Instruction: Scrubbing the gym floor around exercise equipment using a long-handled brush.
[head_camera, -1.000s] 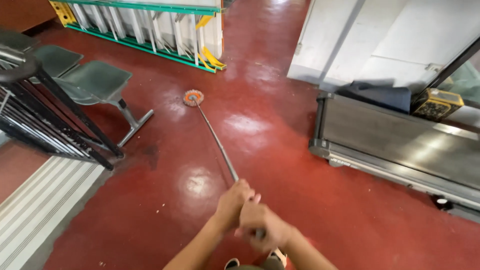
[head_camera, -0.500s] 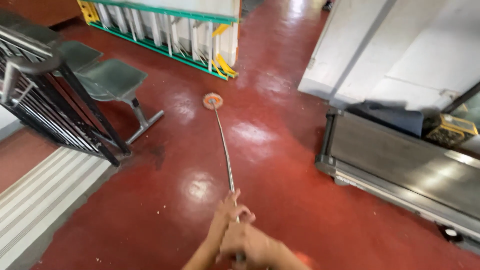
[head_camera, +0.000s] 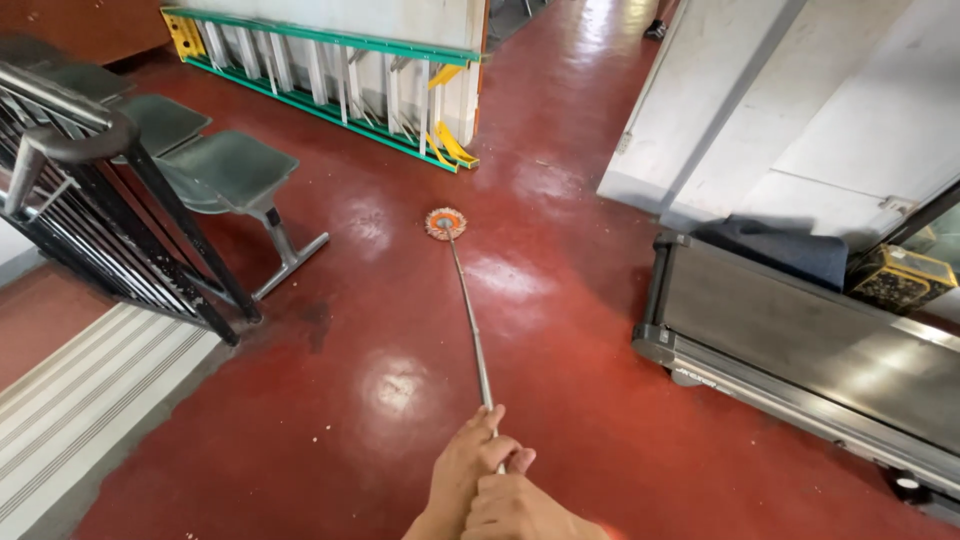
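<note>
A mop with a long thin metal handle (head_camera: 470, 320) runs away from me across the shiny red floor. Its small round orange head (head_camera: 446, 223) rests on the floor near the middle of the view. My left hand (head_camera: 462, 470) grips the handle near its lower end. My right hand (head_camera: 520, 508) is closed on the handle just below, at the bottom edge of the view. Both forearms are mostly cut off.
A treadmill (head_camera: 800, 345) lies on the right with a dark bag (head_camera: 775, 250) and a yellow box (head_camera: 898, 277) behind it. Grey bench seats (head_camera: 225, 170) and a black stair railing (head_camera: 90, 200) stand left. A green and yellow ladder (head_camera: 330, 80) leans on the far wall.
The mop head has slid to the right and nearer to me. My hands have dropped lower in the view, and the camera has shifted slightly.
</note>
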